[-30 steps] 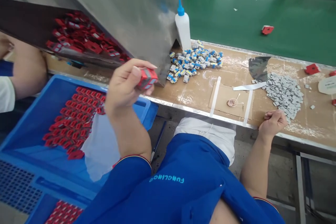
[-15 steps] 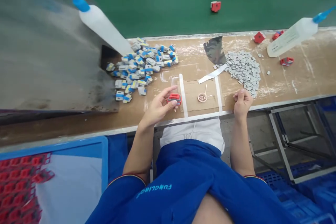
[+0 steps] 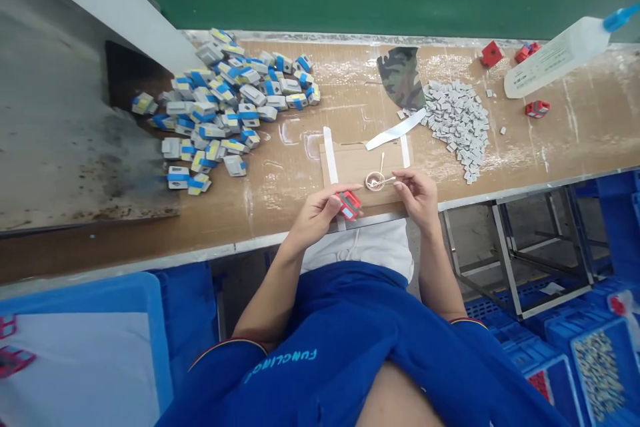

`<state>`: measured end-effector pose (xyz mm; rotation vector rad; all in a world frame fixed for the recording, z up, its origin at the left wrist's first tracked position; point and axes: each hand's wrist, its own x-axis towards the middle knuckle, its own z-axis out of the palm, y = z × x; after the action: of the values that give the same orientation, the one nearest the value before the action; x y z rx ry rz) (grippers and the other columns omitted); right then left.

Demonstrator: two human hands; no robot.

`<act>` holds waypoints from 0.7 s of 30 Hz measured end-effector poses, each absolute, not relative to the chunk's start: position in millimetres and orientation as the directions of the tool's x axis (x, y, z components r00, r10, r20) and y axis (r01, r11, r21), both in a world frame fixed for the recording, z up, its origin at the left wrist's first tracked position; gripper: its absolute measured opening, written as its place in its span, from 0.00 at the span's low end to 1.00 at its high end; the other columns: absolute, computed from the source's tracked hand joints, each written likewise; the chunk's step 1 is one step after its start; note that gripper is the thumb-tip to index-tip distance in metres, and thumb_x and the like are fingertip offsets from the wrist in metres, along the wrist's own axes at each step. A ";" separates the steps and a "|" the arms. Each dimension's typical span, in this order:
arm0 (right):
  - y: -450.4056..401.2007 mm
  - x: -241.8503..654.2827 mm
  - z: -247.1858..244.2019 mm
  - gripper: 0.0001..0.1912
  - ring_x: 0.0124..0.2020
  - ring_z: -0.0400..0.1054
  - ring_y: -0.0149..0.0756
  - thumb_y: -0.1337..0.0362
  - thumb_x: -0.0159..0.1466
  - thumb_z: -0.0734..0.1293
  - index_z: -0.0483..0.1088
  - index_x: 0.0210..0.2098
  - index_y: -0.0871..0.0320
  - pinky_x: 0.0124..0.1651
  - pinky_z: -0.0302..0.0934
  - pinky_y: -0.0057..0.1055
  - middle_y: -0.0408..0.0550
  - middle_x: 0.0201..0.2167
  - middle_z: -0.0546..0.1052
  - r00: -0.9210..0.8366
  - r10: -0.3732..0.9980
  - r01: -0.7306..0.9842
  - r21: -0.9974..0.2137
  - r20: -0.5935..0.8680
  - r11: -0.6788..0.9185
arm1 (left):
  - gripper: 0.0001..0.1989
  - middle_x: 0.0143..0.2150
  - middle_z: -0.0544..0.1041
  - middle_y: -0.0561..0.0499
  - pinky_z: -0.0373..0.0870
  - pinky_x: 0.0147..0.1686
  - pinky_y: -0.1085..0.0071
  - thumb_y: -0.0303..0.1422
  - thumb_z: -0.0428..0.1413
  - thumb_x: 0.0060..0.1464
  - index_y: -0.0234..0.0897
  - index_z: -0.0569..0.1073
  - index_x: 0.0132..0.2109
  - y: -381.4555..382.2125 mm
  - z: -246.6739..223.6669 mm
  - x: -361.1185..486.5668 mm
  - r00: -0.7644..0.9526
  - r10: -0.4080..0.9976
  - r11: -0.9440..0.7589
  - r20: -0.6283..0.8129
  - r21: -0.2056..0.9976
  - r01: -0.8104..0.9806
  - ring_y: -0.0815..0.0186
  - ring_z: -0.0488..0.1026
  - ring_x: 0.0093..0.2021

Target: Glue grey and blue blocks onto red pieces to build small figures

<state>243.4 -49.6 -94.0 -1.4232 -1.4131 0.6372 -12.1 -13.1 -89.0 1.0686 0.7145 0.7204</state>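
A small red toy vehicle (image 3: 349,205) with grey and pale parts is held between the thumb and fingers of my left hand (image 3: 315,217), over the left edge of a taped cardboard piece (image 3: 345,160). My right hand (image 3: 419,197) pinches the end of a white cotton swab (image 3: 386,181), whose other end rests in a small round dish (image 3: 375,187). A second swab (image 3: 383,161) leans out of the dish towards the back. Behind the dish a white strip (image 3: 395,130) lies across the cardboard's far edge.
Blue, yellow and white blocks (image 3: 240,97) are heaped at the left, small grey pieces (image 3: 457,121) at the right. A camouflage scrap (image 3: 401,77), a bottle (image 3: 555,60) and red pieces (image 3: 492,54) lie farther back. A blue tray (image 3: 159,340) stands at lower left.
My right hand has moved left to the dish and taken hold of a swab. My left hand has turned the red vehicle and brought it nearer the dish. The view has shifted.
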 end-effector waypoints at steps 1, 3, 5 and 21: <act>-48.7 240.9 -91.3 0.19 0.31 0.72 0.35 0.44 0.72 0.71 0.82 0.45 0.53 0.35 0.67 0.33 0.47 0.34 0.82 0.162 0.945 0.436 -0.880 0.285 0.191 | 0.38 0.39 0.86 0.42 0.83 0.35 0.67 0.64 0.58 0.63 0.34 0.82 0.58 -14.5 -89.8 -9.0 0.573 0.803 0.329 -0.162 0.923 -0.201 0.57 0.87 0.38; -46.9 238.3 -86.3 0.15 0.30 0.71 0.34 0.49 0.72 0.72 0.83 0.43 0.52 0.34 0.67 0.33 0.47 0.34 0.83 0.132 0.942 0.453 -0.864 0.309 0.220 | 0.37 0.39 0.85 0.43 0.84 0.36 0.67 0.64 0.57 0.64 0.35 0.81 0.58 -15.8 -91.4 -3.3 0.577 0.801 0.354 -0.159 0.903 -0.244 0.57 0.87 0.40; -45.7 237.8 -83.1 0.13 0.31 0.72 0.35 0.51 0.73 0.72 0.84 0.41 0.52 0.35 0.68 0.34 0.47 0.35 0.84 0.125 0.940 0.466 -0.855 0.318 0.227 | 0.33 0.42 0.84 0.43 0.83 0.37 0.68 0.61 0.57 0.66 0.36 0.81 0.57 -15.6 -92.3 0.5 0.573 0.807 0.350 -0.147 0.899 -0.262 0.58 0.86 0.40; -43.0 220.4 -67.9 0.09 0.36 0.83 0.37 0.55 0.74 0.72 0.84 0.41 0.49 0.38 0.75 0.34 0.45 0.38 0.89 0.186 0.911 0.470 -0.848 0.367 0.246 | 0.40 0.60 0.71 0.44 0.83 0.43 0.66 0.43 0.74 0.55 0.46 0.70 0.70 -18.2 -107.5 -5.5 0.489 0.871 0.060 -0.046 0.998 -0.014 0.67 0.80 0.40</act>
<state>220.4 -43.0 -67.9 -1.3833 -1.4449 0.5187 -5.5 -18.2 -107.5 1.3486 0.8328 0.8030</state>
